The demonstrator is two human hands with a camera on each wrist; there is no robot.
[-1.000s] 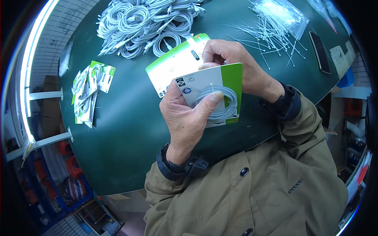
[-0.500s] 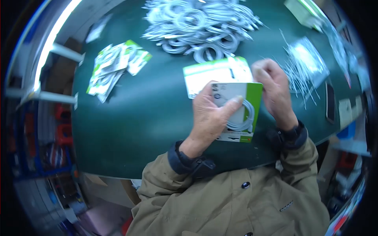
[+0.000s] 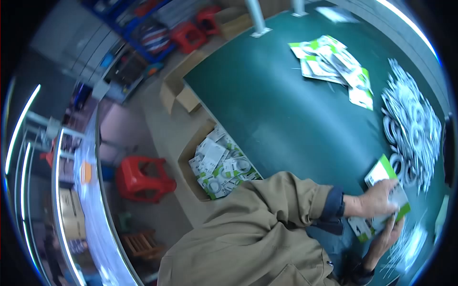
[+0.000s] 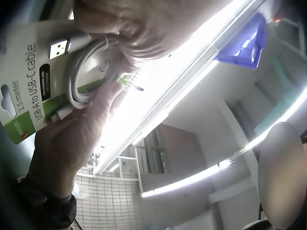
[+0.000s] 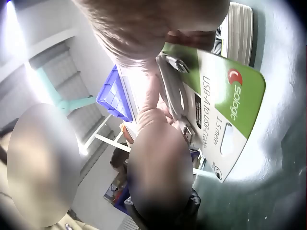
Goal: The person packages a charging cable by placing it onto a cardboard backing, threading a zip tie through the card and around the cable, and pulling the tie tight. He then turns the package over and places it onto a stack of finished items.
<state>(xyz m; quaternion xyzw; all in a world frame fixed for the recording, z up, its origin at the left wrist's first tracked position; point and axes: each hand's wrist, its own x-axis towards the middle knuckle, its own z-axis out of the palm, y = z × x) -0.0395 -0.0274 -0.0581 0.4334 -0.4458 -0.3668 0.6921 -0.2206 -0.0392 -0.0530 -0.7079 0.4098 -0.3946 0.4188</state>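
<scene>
A white and green card with a coiled grey USB-A to USB-C cable [image 4: 76,79] is held between both hands, low at the right of the head view. My left hand [image 3: 377,200] grips it, thumb across its face. From the other side my right hand [image 3: 387,236] holds the same card [image 5: 249,91], its thumb lying over the coil in the left wrist view. Just beyond the hands, a stack of similar cards [image 3: 381,168] rests on the green table. Fingers hide part of the coil.
A heap of coiled grey cables [image 3: 412,128] lies beyond the hands, and loose white cable ties [image 3: 403,250] beside them. Carded cables [image 3: 329,62] are piled farther off on the table [image 3: 267,95]. By the table edge stands a cardboard box [image 3: 187,164] of carded cables; a red stool [image 3: 145,181] is near.
The head view has swung left, bringing the box and floor into sight. My right hand, raised apart from the card half a second ago, now holds it together with my left.
</scene>
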